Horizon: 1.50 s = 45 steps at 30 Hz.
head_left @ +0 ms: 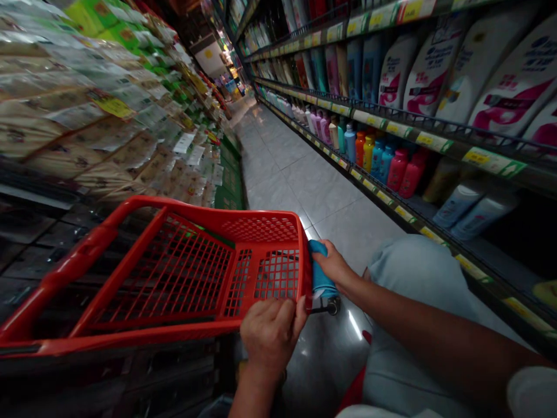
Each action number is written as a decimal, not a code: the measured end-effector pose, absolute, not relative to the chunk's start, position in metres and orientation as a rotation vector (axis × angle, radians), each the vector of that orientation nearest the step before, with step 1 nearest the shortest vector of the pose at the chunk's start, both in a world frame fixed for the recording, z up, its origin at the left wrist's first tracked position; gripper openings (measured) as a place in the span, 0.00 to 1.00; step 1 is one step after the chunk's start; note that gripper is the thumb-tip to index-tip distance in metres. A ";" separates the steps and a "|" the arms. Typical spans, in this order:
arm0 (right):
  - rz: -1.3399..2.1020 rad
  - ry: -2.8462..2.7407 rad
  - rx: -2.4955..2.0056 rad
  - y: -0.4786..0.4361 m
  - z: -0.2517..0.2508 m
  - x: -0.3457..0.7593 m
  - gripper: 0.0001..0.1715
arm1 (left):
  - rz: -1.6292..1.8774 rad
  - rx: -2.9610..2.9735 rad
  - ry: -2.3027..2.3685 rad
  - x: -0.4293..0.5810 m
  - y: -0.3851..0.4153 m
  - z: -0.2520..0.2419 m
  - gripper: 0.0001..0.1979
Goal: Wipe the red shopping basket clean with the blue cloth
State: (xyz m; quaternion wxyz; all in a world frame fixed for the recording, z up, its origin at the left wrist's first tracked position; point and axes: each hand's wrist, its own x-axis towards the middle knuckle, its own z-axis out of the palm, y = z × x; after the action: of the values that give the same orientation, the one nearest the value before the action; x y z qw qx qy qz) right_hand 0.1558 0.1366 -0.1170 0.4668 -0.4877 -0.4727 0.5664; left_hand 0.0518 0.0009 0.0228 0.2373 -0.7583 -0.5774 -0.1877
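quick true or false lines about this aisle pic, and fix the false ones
1. The right hand holds a blue grip on a red plastic shopping trolley. True.
2. The left hand is on the blue grip too. False: it holds the trolley's red rim.
3. The aisle floor is carpeted. False: it is laid with pale glossy floor tiles.
4. White bottles with pink labels stand on a shelf to the right of the aisle. True.
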 end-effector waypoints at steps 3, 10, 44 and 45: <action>1.390 -1.146 -1.200 0.141 -0.093 0.167 0.23 | -0.533 -2.080 -1.612 0.062 -0.005 0.023 0.21; 1.409 -1.075 -1.348 0.137 -0.070 0.178 0.28 | -0.614 -2.045 -1.594 0.081 -0.017 0.019 0.19; 1.331 -0.935 -1.584 0.068 -0.065 0.189 0.39 | -0.633 -2.055 -1.863 0.047 -0.052 0.016 0.17; 1.282 -0.986 -1.570 0.065 -0.066 0.185 0.37 | -0.604 -2.009 -1.931 0.049 -0.052 0.016 0.17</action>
State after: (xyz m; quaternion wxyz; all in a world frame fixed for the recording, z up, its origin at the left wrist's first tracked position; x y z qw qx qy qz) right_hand 0.1850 0.0646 -0.0658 0.4292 -0.6292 -0.3951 0.5136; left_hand 0.0490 -0.0515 0.0158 0.1447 -0.6973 -0.6700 -0.2097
